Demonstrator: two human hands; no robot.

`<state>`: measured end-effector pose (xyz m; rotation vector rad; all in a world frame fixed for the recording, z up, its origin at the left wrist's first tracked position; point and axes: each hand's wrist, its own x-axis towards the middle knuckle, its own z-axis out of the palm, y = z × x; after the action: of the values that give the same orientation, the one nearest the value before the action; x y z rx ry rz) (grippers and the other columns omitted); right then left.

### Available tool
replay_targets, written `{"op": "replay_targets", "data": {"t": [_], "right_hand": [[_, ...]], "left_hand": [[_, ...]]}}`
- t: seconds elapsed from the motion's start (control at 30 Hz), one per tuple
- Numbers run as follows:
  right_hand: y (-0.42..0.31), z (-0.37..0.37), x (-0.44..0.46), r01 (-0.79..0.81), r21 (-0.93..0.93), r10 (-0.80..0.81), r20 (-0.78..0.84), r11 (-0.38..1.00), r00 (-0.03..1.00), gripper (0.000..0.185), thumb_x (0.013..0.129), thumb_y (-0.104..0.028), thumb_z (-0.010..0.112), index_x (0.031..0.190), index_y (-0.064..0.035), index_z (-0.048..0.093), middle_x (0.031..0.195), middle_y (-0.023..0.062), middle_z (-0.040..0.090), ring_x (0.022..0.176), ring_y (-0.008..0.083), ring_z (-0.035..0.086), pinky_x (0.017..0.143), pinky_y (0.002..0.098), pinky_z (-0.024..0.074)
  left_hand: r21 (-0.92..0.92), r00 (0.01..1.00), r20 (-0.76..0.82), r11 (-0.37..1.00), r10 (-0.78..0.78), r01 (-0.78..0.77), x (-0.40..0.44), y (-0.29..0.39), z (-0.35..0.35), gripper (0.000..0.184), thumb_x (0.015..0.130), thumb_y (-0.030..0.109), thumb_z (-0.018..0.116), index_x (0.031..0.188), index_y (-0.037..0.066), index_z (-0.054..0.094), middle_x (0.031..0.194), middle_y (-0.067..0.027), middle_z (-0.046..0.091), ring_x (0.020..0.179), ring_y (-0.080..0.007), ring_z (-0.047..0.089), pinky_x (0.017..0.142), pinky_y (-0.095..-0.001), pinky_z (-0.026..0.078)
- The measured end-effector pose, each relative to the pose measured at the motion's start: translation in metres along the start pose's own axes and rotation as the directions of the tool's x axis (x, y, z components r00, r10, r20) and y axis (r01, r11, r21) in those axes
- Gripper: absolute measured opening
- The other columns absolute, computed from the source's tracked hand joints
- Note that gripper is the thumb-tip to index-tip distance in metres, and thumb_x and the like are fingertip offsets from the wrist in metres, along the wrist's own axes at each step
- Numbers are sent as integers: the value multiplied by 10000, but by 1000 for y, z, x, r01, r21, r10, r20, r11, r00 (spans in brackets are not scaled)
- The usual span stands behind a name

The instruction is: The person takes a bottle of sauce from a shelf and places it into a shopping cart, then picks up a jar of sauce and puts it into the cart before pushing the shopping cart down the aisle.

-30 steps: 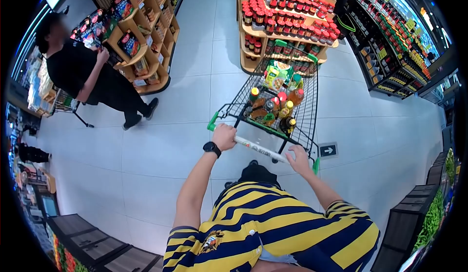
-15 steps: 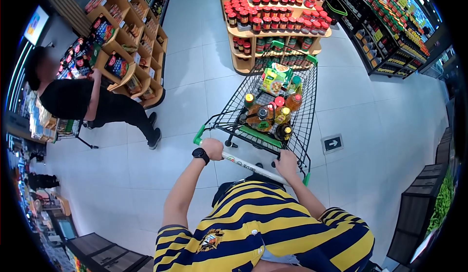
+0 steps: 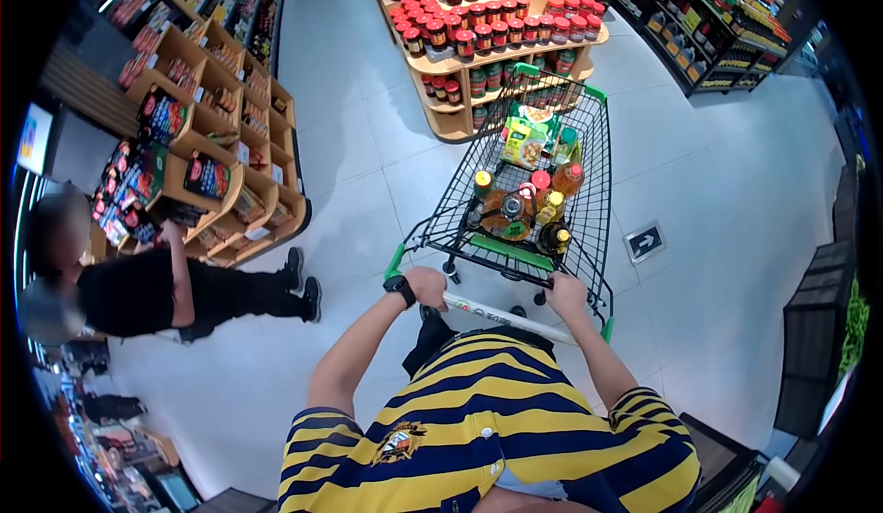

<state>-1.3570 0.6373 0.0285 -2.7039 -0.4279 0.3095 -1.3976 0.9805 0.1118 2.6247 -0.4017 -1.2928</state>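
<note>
My left hand (image 3: 427, 287), with a black watch at the wrist, is wrapped round the left part of the white cart handle (image 3: 497, 315). Near the right end, my right hand (image 3: 566, 294) is closed on the cart's black frame or handle end; which one is hard to tell. The wire shopping cart (image 3: 589, 177) has green corners. In its basket lie a green and yellow food packet (image 3: 524, 142), a large bottle of brown liquid (image 3: 506, 214), a red-capped bottle (image 3: 569, 179), a yellow-capped bottle (image 3: 551, 207) and a dark bottle (image 3: 554, 237).
Ahead of the cart stands a wooden display (image 3: 451, 125) of red-lidded jars. A person in black (image 3: 138, 292) is beside the wooden shelves (image 3: 235, 182) at left. Dark shelving (image 3: 713, 76) stands at upper right, a dark cabinet (image 3: 809, 338) at right. A floor arrow sign (image 3: 645, 242) lies right of the cart.
The view has turned, and the display and left shelves have shifted. The person in black appears lower in view. My right hand has gone from loosely open fingers to a closed grip.
</note>
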Motion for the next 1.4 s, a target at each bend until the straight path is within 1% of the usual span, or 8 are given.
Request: {"op": "replay_targets", "data": {"t": [0.13,0.27,0.3,0.6,0.67,0.97,1.2,1.4], "right_hand": [[2,-3,9,-31,-24,29,-74,999,997,206,676,-206,728,823,-72,675,712,130,671,666,312,666,613,425,529],[6,-9,8,-12,-53,6,-109,998,994,208,694,-236,758,812,-86,674,703,124,670,657,313,662,598,425,520],[4,-9,9,-21,-52,16,-99,998,995,208,694,-236,758,812,-86,674,703,124,670,657,313,662,598,425,520],[7,-7,26,-27,-92,8,-196,995,981,196,716,-269,758,756,-97,671,644,104,646,583,302,635,537,405,492],[6,-5,26,-88,-73,78,-138,993,987,194,727,-265,742,804,-97,683,715,127,674,677,318,664,609,426,521],[3,-13,30,-87,-75,78,-119,993,990,185,721,-247,735,790,-92,662,722,123,675,677,313,667,606,428,521],[0,-22,42,-124,-84,111,-147,989,983,193,725,-256,729,794,-91,657,719,116,672,676,308,668,593,434,522],[-95,-21,-10,-184,-44,173,-178,982,969,196,730,-260,727,793,-89,656,707,113,667,668,302,668,583,432,521]], "left_hand": [[-37,988,68,990,140,-137,26,-13,-12,446,645,464,761,867,78,735,790,-159,700,764,-352,670,689,-442,527],[-31,981,-15,981,193,-193,32,-13,-26,469,618,476,772,832,60,738,790,-167,702,770,-355,673,703,-442,538],[-6,978,-26,978,207,-207,34,-13,-30,412,633,418,771,848,70,732,769,-151,697,756,-343,674,686,-436,531],[56,957,-26,957,287,-286,50,-24,-53,364,658,389,736,838,73,721,761,-158,687,753,-357,668,683,-457,537],[71,959,-53,959,278,-274,51,-27,-55,344,648,366,717,820,68,723,767,-165,689,748,-358,667,683,-455,539],[124,955,-57,952,290,-281,53,-29,-66,256,673,306,660,760,70,705,733,-168,675,725,-372,662,671,-467,545],[224,956,-34,935,291,-277,54,-26,-92,229,699,273,624,810,89,704,742,-163,677,735,-361,667,688,-463,548],[304,949,-6,905,316,-299,-36,-58,-96,211,710,269,618,748,73,688,702,-169,667,698,-372,663,672,-476,546]]}}
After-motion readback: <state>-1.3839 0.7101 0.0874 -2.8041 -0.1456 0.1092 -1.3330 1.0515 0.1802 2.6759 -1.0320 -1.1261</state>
